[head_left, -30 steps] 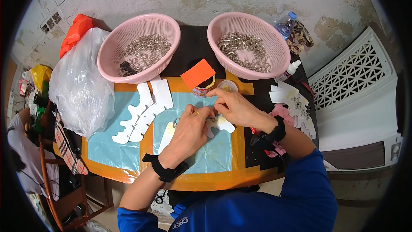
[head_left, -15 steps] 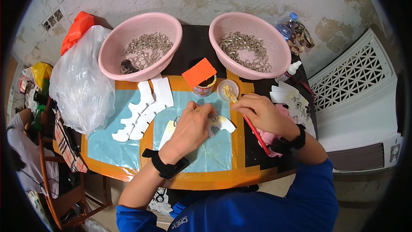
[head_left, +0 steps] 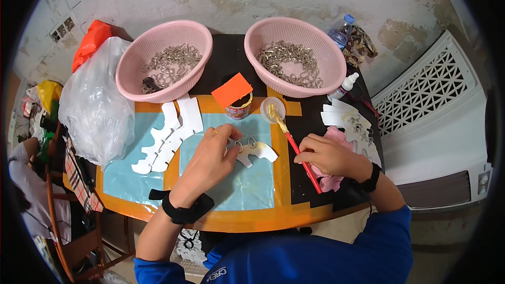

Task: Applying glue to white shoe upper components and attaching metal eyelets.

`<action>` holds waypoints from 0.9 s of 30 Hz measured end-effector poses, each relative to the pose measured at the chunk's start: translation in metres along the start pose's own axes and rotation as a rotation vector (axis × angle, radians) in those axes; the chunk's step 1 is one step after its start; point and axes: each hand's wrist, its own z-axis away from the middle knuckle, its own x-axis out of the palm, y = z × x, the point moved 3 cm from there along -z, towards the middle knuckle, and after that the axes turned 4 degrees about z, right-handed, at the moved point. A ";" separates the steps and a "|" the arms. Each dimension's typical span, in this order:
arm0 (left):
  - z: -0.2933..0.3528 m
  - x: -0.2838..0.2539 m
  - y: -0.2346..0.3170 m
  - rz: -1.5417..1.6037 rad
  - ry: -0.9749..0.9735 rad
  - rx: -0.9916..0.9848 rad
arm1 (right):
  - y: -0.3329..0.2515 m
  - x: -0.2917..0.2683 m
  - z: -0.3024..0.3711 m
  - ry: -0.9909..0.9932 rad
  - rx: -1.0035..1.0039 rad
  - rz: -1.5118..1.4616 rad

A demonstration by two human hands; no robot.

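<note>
My left hand (head_left: 209, 159) presses its fingertips on a white cut-out card piece (head_left: 256, 152) that lies on the light blue mat (head_left: 247, 184); two small metal rings sit on the piece. My right hand (head_left: 329, 155) grips a red-handled brush (head_left: 297, 151), whose yellowish tip dips into a small clear cup (head_left: 273, 109). A small tin (head_left: 239, 109) with an orange card (head_left: 232, 89) over it stands just behind the piece.
Two pink baskets (head_left: 135, 71) (head_left: 326, 52) of metal rings stand at the back. A row of white card pieces (head_left: 169, 134) lies left, more white pieces (head_left: 344, 120) right. A clear plastic bag (head_left: 92, 110), a glue bottle (head_left: 344, 85) and a water bottle (head_left: 341, 30) stand around.
My right hand left the white piece, moved right with the red brush and brought its tip to the small cup. My left hand stayed on the piece.
</note>
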 end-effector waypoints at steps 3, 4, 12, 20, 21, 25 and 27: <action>0.005 0.003 0.001 -0.009 -0.014 -0.048 | -0.007 -0.016 0.000 0.098 0.013 -0.024; 0.005 0.006 0.002 -0.013 -0.005 -0.014 | -0.009 -0.022 0.001 0.135 0.032 -0.030; -0.020 0.052 0.015 -0.284 0.180 0.239 | -0.011 -0.036 0.015 0.274 0.067 -0.095; -0.040 0.072 0.015 -0.278 0.161 0.201 | -0.014 -0.043 0.037 0.324 0.012 -0.160; -0.043 0.073 0.016 -0.239 0.130 0.170 | -0.012 -0.043 0.039 0.338 0.015 -0.171; -0.050 0.076 0.023 -0.211 0.088 0.049 | -0.010 -0.041 0.046 0.359 0.035 -0.210; -0.053 0.079 0.018 -0.244 0.090 0.017 | -0.011 -0.042 0.046 0.367 0.050 -0.221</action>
